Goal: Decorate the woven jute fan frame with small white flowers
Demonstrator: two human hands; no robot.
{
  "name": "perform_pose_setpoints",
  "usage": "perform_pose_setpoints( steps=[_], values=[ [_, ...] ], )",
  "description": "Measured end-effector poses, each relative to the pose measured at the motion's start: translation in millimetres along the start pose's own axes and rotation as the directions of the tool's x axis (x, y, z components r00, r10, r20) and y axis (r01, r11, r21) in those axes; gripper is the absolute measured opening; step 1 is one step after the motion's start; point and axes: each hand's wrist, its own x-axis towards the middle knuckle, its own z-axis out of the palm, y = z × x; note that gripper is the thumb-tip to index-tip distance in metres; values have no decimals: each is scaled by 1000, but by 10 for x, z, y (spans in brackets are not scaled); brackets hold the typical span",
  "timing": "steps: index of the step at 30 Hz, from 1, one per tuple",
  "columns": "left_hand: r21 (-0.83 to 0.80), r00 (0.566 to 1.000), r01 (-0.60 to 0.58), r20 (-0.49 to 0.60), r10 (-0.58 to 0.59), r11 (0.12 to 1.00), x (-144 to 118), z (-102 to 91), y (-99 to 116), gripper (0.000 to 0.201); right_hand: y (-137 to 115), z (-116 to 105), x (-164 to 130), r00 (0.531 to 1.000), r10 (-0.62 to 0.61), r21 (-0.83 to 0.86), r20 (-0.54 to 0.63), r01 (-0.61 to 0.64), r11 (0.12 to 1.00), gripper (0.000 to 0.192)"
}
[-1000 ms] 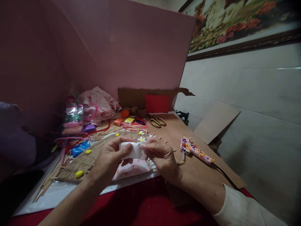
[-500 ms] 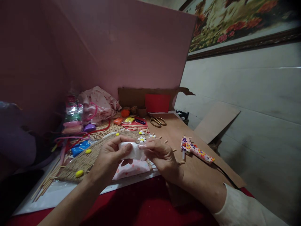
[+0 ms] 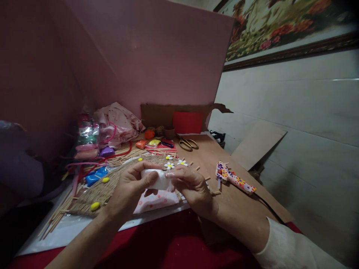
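Observation:
Between both hands is a small clear packet of white modelling clay. My left hand grips its left part, thumb in front. The fingers of my right hand pinch the wrapper at the packet's right end. Below and behind the hands lies a woven twine piece with sticks poking from its edge. It carries yellow ovals and white-petalled flowers with yellow centres. Pink patterned fabric covers its near middle part, partly hidden by my hands.
Gold-handled scissors and a flower-patterned glue gun with a black cord lie on the brown cardboard. To the left are clay packets, including a blue one, thin sticks and crumpled pink fabric. A red card stands behind.
The hands and the packet stay almost in place. My right fingers have shifted very slightly, and a bit more of the flower behind them shows.

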Motion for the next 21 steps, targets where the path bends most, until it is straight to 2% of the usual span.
perform_pose_setpoints(
  steps=[4,11,16,21],
  values=[
    [-6,999,18,-32,-18,1000,-6,28,12,26,5,-16,1,999,-39,-42,19,40,998,24],
    [-62,999,23,-47,-26,998,7,54,6,27,-11,9,-5,997,-28,-5,-65,28,1000,26],
    [-37,998,19,-60,-21,999,5,41,9,28,-16,20,17,1000,-1,-24,-17,0,1000,26],
    [-26,998,5,-57,-7,1000,-1,34,2,26,-12,6,31,998,-54,4,31,54,999,28]
  ],
)
